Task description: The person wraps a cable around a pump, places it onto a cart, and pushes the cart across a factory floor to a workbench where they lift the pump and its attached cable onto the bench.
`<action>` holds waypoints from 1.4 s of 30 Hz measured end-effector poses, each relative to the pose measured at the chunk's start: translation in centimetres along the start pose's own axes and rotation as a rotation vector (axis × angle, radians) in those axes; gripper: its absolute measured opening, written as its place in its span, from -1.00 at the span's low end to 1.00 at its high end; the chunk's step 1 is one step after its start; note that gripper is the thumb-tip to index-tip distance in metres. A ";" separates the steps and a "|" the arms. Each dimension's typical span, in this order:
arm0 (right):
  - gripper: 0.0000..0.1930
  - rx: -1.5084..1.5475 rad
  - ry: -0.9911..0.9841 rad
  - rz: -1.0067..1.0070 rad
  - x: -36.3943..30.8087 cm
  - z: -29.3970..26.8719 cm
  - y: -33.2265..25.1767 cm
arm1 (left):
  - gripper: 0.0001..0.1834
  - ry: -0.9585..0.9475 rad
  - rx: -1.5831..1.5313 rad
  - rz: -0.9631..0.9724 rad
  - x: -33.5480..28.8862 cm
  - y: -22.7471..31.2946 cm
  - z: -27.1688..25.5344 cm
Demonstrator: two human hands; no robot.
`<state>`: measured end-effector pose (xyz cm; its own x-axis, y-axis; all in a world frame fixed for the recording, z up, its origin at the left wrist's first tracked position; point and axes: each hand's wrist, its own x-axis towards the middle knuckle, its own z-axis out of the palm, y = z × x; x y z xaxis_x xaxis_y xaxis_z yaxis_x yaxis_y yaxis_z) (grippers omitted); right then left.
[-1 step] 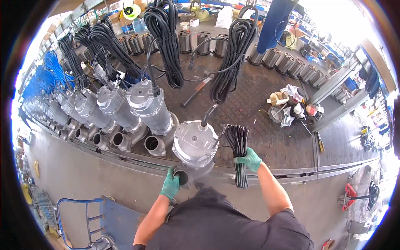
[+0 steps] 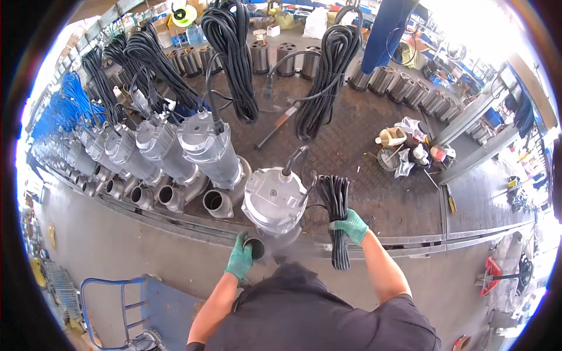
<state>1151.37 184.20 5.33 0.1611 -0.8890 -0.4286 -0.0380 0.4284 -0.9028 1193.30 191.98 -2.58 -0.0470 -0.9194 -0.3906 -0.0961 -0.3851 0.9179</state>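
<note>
A grey metal submersible pump (image 2: 274, 202) stands in front of me at the bench's front edge. Its round outlet pipe (image 2: 256, 248) points towards me, and my left hand (image 2: 239, 259), in a green glove, is closed around the rim of that pipe. A folded bundle of black cable (image 2: 335, 202) hangs upright just right of the pump. My right hand (image 2: 351, 226), also gloved in green, grips the bundle about its middle; some fingers are hidden behind it. A thin lead runs from the bundle towards the pump. From the pump's top, a thicker cable rises to a hanging black coil (image 2: 329, 82).
More pumps (image 2: 211, 149) line the bench to the left, with coiled cables above. A hammer (image 2: 278, 126) lies on the dark bench top (image 2: 374, 199). Metal cylinders (image 2: 285, 58) stand along the back. Bottles and rags (image 2: 404, 146) sit right. A blue trolley (image 2: 170, 310) stands on the floor.
The lower end of the cable bundle in my right hand has shifted slightly down towards me. My left hand stays on the outlet pipe.
</note>
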 end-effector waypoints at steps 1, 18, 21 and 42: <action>-0.67 0.091 -0.016 0.060 -1.1 -0.5 0.5 | -0.35 -0.001 0.006 -0.068 -0.9 2.2 0.2; -0.24 0.180 -0.531 -0.397 2.9 3.7 -26.3 | -0.35 0.063 -0.114 -0.004 0.1 0.2 1.5; -0.19 0.090 -0.708 -0.389 6.7 3.2 -26.9 | -0.37 0.076 0.094 0.083 0.8 -0.4 1.5; -0.28 0.316 -0.706 -0.544 -7.9 24.4 -25.3 | -0.42 0.230 0.225 -0.051 -13.4 3.5 -6.8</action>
<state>1175.13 184.31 32.37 0.6421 -0.7203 0.2627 0.4703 0.0994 -0.8769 1200.35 202.42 6.35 0.1867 -0.9034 -0.3860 -0.3110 -0.4270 0.8491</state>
